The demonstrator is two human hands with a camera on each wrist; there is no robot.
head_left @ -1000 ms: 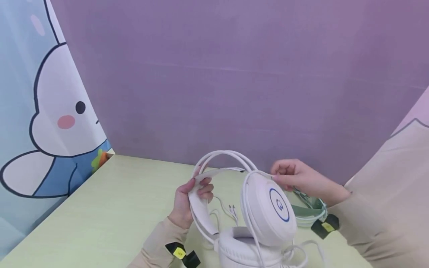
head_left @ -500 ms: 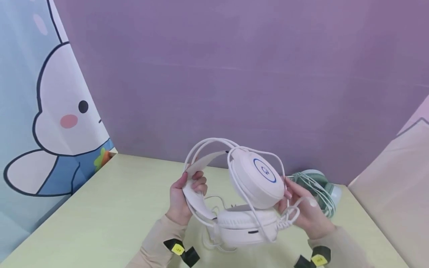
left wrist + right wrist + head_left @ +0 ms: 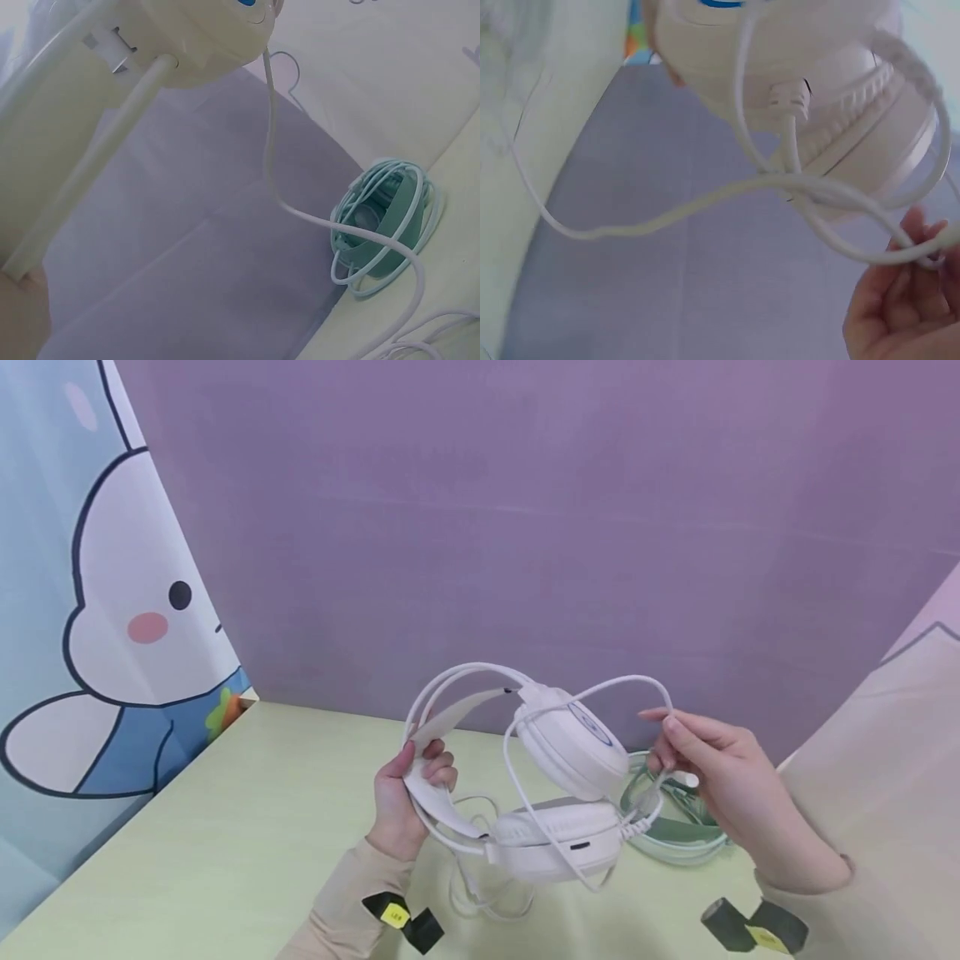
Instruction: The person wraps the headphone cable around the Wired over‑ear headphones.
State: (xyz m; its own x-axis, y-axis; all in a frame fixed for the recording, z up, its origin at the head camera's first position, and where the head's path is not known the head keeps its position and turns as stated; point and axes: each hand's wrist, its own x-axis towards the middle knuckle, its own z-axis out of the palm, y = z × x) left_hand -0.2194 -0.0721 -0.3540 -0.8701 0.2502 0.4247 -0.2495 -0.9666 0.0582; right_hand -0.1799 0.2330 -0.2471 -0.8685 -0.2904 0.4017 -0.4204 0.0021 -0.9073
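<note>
White over-ear headphones (image 3: 570, 747) are held tilted above the table, one ear cup over the other. My left hand (image 3: 397, 810) grips their headband at the left, fingers passing through the band. To the right of the cups, my right hand (image 3: 731, 777) pinches the white cable (image 3: 633, 679), which arcs over the upper cup. In the right wrist view, loops of this cable (image 3: 765, 181) cross in front of the cups, and the fingers of my right hand (image 3: 900, 300) hold a loop. More cable (image 3: 491, 906) hangs below the cups.
Behind my right hand, a green headset (image 3: 686, 839) with its cable wound round it lies on the pale yellow table (image 3: 225, 827). A purple panel (image 3: 480, 527) rises at the table's back. A cartoon-print curtain (image 3: 45, 652) hangs at the left.
My right hand has drawn a cable loop off the upper ear cup, out to the right. The headphones have risen and turned, so the upper cup's logo faces further away. My left hand keeps its grip.
</note>
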